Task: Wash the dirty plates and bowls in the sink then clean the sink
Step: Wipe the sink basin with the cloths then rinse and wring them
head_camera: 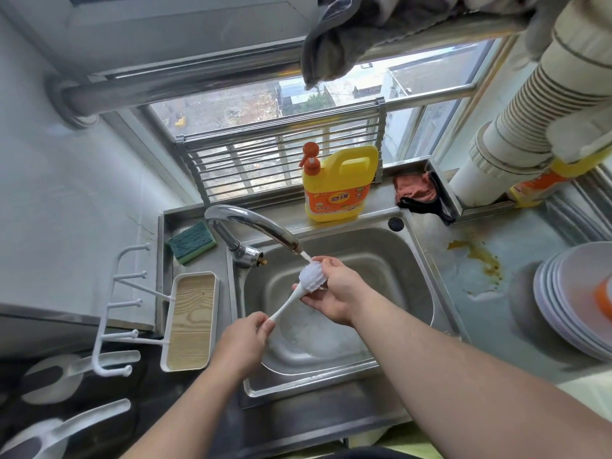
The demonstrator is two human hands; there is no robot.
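My left hand (243, 339) pinches the thin handle end of the white plastic dish brush (298, 289); fingers curled round it. My right hand (334, 291) cups the brush's round bristle head, fingers and thumb wrapped about it, directly under the stream from the curved chrome tap (251, 226). Both hands hang over the stainless steel sink basin (390, 260), which holds no dishes that I can see. Stack of white plates (569, 303) sits on the steel surface (496, 326) to the right, well apart. Yellow detergent jug with orange pump (337, 185) stands behind the basin; green-and-yellow sponge (192, 241) lies left of the tap.
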